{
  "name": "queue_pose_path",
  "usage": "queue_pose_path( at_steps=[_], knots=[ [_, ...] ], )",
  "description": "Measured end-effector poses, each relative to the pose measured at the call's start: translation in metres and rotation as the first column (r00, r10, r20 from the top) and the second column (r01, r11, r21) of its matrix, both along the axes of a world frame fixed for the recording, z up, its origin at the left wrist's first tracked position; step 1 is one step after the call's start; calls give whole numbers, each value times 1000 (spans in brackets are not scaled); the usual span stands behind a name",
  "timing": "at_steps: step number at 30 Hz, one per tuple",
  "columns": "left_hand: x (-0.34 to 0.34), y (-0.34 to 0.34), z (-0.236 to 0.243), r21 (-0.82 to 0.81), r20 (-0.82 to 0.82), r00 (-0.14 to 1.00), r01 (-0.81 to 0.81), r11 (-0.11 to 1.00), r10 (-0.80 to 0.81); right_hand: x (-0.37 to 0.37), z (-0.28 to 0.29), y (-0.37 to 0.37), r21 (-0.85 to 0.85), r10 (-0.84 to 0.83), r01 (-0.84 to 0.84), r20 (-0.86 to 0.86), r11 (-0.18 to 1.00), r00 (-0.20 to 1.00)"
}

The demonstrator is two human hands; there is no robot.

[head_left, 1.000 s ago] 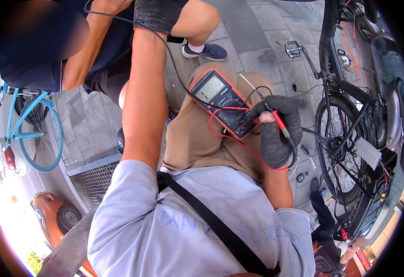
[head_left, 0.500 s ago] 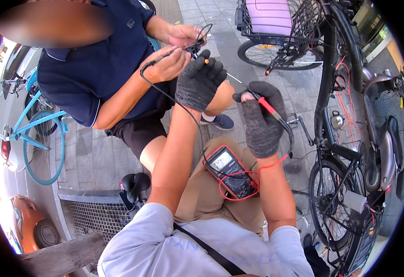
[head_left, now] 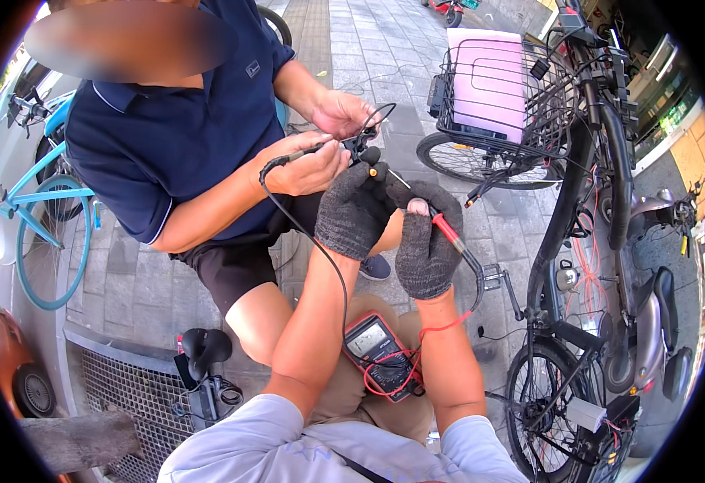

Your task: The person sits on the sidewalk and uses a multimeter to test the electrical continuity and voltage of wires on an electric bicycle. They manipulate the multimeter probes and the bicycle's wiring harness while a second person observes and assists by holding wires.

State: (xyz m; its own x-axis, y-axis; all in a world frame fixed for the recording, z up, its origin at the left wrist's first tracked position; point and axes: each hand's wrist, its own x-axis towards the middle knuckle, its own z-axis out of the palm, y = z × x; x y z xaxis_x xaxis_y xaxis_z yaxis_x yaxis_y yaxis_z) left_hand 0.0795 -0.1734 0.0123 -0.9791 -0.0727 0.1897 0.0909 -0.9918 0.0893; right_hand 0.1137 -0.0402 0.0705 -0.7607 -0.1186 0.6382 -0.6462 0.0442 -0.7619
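My left hand, in a dark grey knitted glove, is closed at the fingertips around a small orange-tipped piece, mostly hidden. My right hand, gloved alike with a bare thumb tip, grips a red multimeter probe. Its thin metal tip points toward my left fingers; whether they touch I cannot tell. A red-edged multimeter rests on my lap with the red lead looped over it. Just beyond my left hand, a co-worker's hands hold a black probe on a black lead and a small black connector.
At the right stands a black bicycle; a wire basket holding a pink pad is beyond my hands. A light blue bicycle is at the left. Near my left elbow are a black saddle and a metal grating.
My right hand has come left toward my left hand, bringing the probe tip to its fingers. The view has shifted, so the surroundings sit differently. The co-worker still holds the connector.
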Motion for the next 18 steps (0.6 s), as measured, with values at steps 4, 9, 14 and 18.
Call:
queue_pose_path(
  at_steps=[4,9,14,18],
  knots=[
    [5,3,9,-2,2,1000,-12,1000,12,-5,-4,-5,16,3,-2,-29,1000,1000],
    [2,2,7,5,21,999,-45,999,45,-6,-7,-6,104,-35,33,12,994,999],
    [-3,3,-1,43,-33,999,25,999,-24,-6,-8,-10,56,-37,37,8,998,999],
    [-2,3,0,23,-41,999,30,999,-29,-4,0,-11,98,-52,57,-60,994,997]
  ],
)
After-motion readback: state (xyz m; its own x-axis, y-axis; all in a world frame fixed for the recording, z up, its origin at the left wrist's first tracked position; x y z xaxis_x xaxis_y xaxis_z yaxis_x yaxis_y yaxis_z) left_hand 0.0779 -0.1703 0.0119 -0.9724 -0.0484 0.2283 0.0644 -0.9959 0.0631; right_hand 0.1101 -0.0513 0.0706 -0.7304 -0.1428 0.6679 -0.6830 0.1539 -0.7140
